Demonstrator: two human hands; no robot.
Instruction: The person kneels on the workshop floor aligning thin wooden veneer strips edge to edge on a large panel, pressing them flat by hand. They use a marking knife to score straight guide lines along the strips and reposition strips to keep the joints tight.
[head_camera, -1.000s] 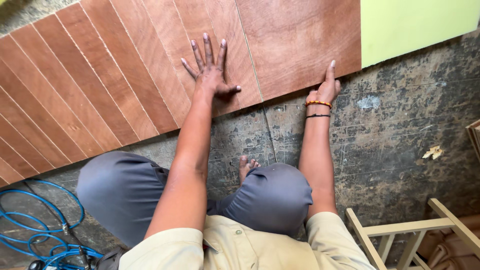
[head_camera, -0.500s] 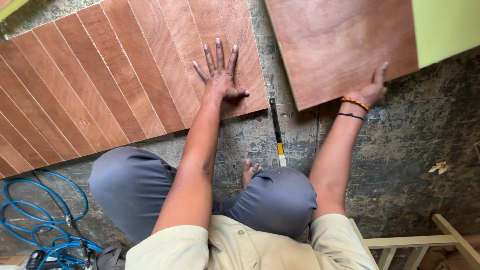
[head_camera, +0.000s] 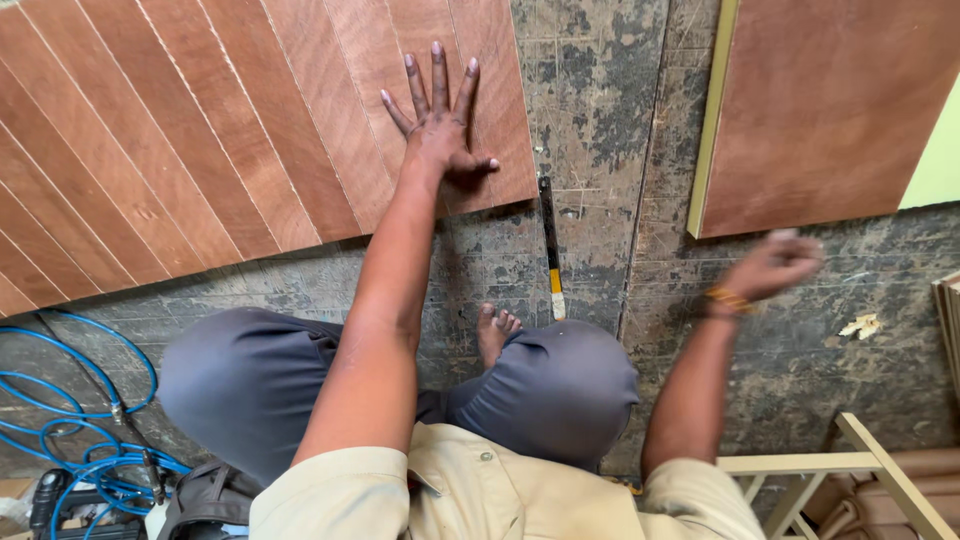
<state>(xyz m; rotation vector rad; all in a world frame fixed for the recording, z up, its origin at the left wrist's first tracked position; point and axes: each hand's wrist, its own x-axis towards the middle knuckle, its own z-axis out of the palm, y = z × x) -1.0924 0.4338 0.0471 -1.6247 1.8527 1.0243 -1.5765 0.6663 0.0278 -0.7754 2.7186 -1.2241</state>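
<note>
Looking down from the head camera, two reddish-brown wooden panels lie on the stained concrete floor (head_camera: 590, 90): one plank-striped reddish-brown panel (head_camera: 220, 130) and one plain reddish-brown board with a pale edge (head_camera: 830, 110). The left hand (head_camera: 440, 120) presses flat, fingers spread, on the striped panel, gripping nothing. The right hand (head_camera: 770, 265) hangs blurred and empty above the floor, loosely curled. Half a second ago it touched the board's corner; the board now lies farther right, baring one black-and-yellow ruler (head_camera: 550, 245).

My left hand (head_camera: 438, 125) lies flat on matt reddish wood strips (head_camera: 200, 150), smooth with fine grain. The far-right panel (head_camera: 830, 110) looks like the same veneer, pale-edged. The floor (head_camera: 600, 90) is rough, blotched, perhaps worn concrete. The blue hose (head_camera: 70, 420) looks glossy plastic.
</note>
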